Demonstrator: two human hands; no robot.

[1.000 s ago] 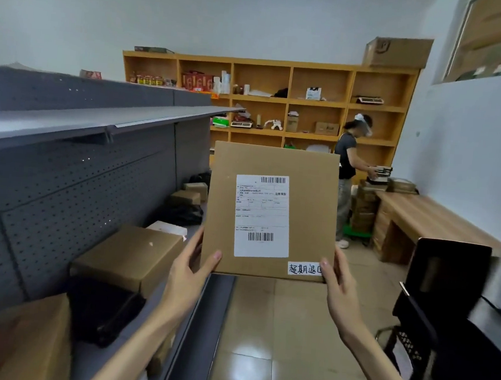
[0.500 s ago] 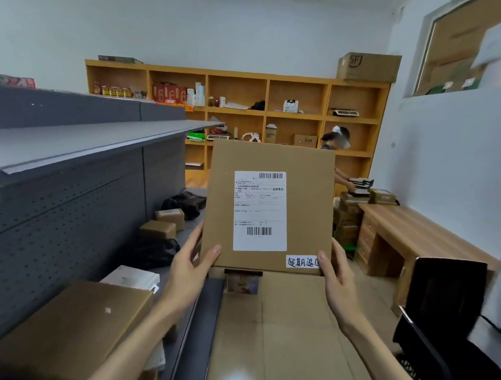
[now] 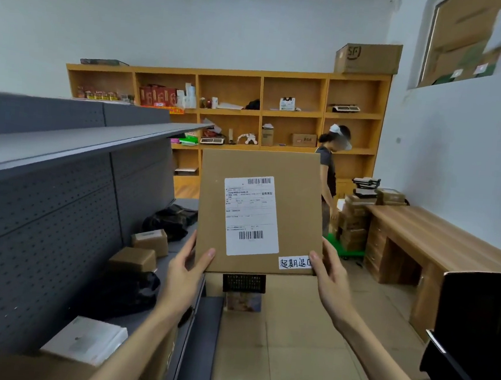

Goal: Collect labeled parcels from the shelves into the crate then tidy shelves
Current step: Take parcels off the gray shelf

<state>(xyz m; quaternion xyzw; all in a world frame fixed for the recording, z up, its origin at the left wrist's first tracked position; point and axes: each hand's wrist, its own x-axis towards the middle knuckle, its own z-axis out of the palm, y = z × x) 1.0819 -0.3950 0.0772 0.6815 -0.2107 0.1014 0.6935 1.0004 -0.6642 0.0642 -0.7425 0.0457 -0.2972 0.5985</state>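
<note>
I hold a flat brown cardboard parcel [image 3: 297, 200] upright in front of me, its white shipping label and a small handwritten sticker facing me. My left hand [image 3: 185, 275] grips its lower left corner, thumb on the front. My right hand [image 3: 330, 283] grips the lower right corner beside the sticker. A dark crate [image 3: 244, 282] shows just below the parcel's bottom edge, farther down the aisle. On the grey shelf [image 3: 176, 262] to my left lie small brown boxes [image 3: 150, 241], black bags [image 3: 131, 293] and a white box [image 3: 87, 342].
A grey pegboard shelving unit [image 3: 44, 208] fills the left. A person [image 3: 329, 178] stands at the far wooden shelves [image 3: 229, 109] beside stacked boxes on a green cart [image 3: 348, 253]. A wooden desk [image 3: 438, 245] and a black chair [image 3: 473, 330] line the right.
I have moved forward along the aisle, so the shelf items slid back past me. The parcel stays upright in both hands, and the crate has come into view below it.
</note>
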